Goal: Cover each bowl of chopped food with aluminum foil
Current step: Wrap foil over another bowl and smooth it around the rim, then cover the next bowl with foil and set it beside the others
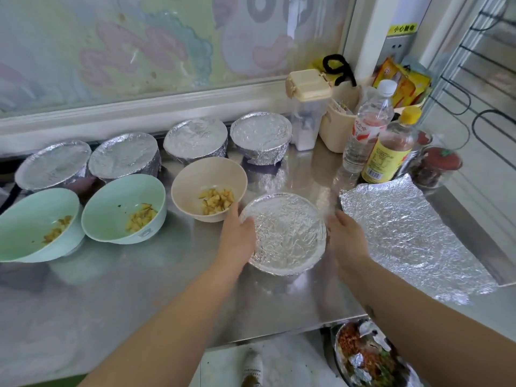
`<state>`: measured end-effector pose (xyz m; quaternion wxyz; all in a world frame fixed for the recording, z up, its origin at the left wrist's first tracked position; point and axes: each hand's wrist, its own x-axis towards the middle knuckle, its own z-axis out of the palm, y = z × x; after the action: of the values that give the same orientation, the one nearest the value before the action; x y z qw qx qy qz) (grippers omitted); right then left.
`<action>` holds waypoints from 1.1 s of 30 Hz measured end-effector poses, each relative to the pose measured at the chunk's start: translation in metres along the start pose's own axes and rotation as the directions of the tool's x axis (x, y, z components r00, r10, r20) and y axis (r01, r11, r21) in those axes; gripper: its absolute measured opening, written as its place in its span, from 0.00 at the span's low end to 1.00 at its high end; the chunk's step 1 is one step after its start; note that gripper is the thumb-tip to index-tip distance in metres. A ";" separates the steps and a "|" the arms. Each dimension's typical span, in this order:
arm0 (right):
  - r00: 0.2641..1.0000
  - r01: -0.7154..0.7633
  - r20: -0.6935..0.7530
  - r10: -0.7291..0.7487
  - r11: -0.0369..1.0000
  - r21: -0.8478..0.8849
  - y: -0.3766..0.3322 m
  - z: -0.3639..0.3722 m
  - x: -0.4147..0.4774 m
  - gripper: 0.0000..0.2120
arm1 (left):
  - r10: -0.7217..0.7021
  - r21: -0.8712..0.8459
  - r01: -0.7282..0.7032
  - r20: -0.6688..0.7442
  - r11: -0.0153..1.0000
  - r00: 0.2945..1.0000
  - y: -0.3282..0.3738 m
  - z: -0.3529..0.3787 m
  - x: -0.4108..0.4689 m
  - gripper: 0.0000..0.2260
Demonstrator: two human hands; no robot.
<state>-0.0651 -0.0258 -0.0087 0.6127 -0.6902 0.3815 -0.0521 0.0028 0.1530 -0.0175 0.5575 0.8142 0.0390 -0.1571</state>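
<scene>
A foil-covered bowl (284, 233) sits on the steel counter in front of me. My left hand (237, 233) grips its left rim, and my right hand (346, 236) presses against its right side. A beige bowl (209, 177) of chopped yellow food stands uncovered just left of it. Further left are two uncovered pale green bowls, one (122, 202) nearer and one (33, 219) at the far left, each holding chopped food. Several foil-covered bowls (195, 138) line the back of the counter. A loose crumpled foil sheet (405, 233) lies to the right.
Two bottles (388, 149), a lidded clear container (307, 107), a cream bin and a jar with a red lid (441, 163) crowd the back right corner. The counter's front edge (293, 328) runs below my arms. A bin with scraps (368, 358) sits on the floor.
</scene>
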 end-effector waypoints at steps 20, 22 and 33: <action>0.996 -0.054 0.083 0.024 0.924 0.378 -0.021 0.038 0.083 0.14 | -0.310 -0.575 0.374 0.210 0.728 0.927 0.020 0.031 0.061 0.11; 0.998 0.050 0.021 -0.054 0.987 0.153 -0.011 0.028 0.085 0.13 | -0.340 -0.587 0.425 0.255 0.689 0.905 0.011 0.027 0.062 0.11; 0.994 0.022 -0.029 -0.108 0.450 -0.893 0.091 -0.062 0.092 0.32 | -0.538 -0.789 0.408 0.119 0.459 0.834 -0.004 -0.024 0.057 0.19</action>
<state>-0.0759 -0.1259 -0.1107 0.1423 -0.9200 0.3503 0.1035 0.0612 0.1705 -0.0297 0.7857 0.4484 0.3700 -0.2114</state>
